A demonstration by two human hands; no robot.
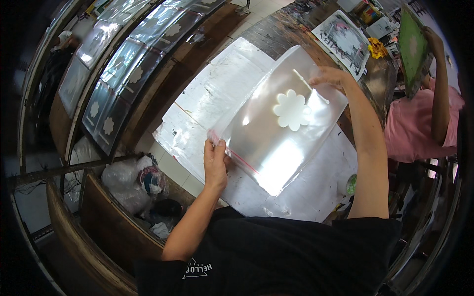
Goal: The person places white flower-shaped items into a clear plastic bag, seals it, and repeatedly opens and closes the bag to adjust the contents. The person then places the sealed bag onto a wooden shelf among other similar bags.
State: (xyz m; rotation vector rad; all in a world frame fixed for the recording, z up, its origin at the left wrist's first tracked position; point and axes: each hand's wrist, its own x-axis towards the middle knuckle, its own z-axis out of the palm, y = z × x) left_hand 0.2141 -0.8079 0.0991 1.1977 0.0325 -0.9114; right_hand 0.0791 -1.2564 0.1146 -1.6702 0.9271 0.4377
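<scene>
A clear plastic bag (247, 133) with a pink strip along its near edge is stretched between my two hands. It bears a white flower shape (291, 110) and a thin white line beside it. My left hand (216, 160) pinches the bag's near left corner, at the end of the pink strip. At its far right edge my right hand (328, 77) grips the bag, the fingers partly blurred. Beneath the bag lies a white, stained board (207, 89), which the bag partly covers.
Racks on the left hold several clear bags with white flowers (136, 75). Bundled plastic (123, 180) sits below them. At the right a person in a pink shirt (414, 126) holds up a green framed screen (412, 52). A framed sheet (340, 42) and yellow cloth (377, 48) lie on the dark table.
</scene>
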